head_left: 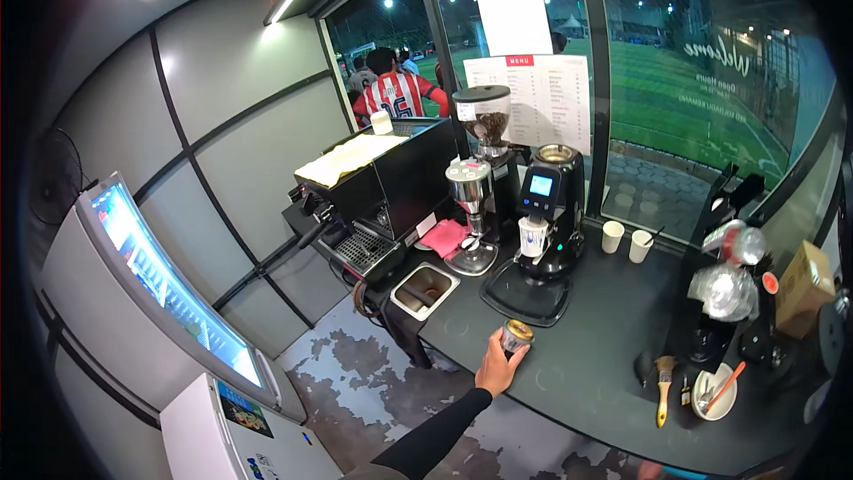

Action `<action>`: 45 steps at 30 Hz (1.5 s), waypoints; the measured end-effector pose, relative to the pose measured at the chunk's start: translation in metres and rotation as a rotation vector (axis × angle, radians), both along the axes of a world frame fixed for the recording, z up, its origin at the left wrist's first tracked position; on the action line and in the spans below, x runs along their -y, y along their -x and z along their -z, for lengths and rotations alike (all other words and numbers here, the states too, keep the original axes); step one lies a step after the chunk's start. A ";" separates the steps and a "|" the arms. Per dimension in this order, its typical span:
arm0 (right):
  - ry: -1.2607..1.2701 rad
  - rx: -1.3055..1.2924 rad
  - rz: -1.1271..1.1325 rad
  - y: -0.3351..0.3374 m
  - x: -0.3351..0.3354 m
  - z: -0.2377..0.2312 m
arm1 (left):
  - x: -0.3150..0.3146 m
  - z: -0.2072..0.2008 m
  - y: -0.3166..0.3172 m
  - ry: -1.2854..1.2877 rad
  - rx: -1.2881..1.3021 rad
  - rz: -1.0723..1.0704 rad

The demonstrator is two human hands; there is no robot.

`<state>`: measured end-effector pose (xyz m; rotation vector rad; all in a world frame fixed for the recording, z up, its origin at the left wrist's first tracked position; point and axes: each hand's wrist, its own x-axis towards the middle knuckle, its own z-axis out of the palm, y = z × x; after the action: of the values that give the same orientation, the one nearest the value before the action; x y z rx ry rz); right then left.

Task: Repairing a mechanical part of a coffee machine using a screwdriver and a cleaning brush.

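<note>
From the lower edge, a black-sleeved arm reaches to the near edge of the dark counter (pixel 586 364), where my left hand (pixel 500 366) is closed around a small silver cylinder with a gold-coloured round top (pixel 518 331). Its exact kind is too small to make out. Just beyond it lies a black tray (pixel 524 302) below a black grinder with a lit blue screen (pixel 551 204). A paper cup (pixel 532 237) sits at the grinder's front. My right hand is out of view.
To the left stand an espresso machine (pixel 391 187) and a sunken metal bin (pixel 425 292). A second grinder (pixel 471 187) is behind. Two paper cups (pixel 612 236) stand by the window. On the right are a brush (pixel 664 391), a white bowl (pixel 715 396) with utensils and a cardboard box (pixel 806 289).
</note>
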<state>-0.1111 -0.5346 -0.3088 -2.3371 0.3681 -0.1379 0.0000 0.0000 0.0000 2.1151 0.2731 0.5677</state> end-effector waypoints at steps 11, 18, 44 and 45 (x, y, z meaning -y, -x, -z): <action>-0.897 0.029 0.493 0.114 -0.199 -0.243 | 0.000 0.003 0.003 0.048 -0.062 0.044; -1.317 -0.265 0.458 0.117 -0.228 -0.322 | 0.000 0.002 -0.001 0.052 0.050 0.100; -1.486 -0.249 0.245 -0.198 -0.295 -0.397 | 0.002 -0.009 -0.004 0.026 -0.043 0.033; -1.517 -0.309 0.203 -0.193 -0.295 -0.398 | -0.001 -0.010 0.002 0.020 -0.060 0.022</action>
<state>0.0815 -0.2397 0.0894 -0.8081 0.5760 0.3205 -0.0019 0.0012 0.0099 2.1154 0.2878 0.4873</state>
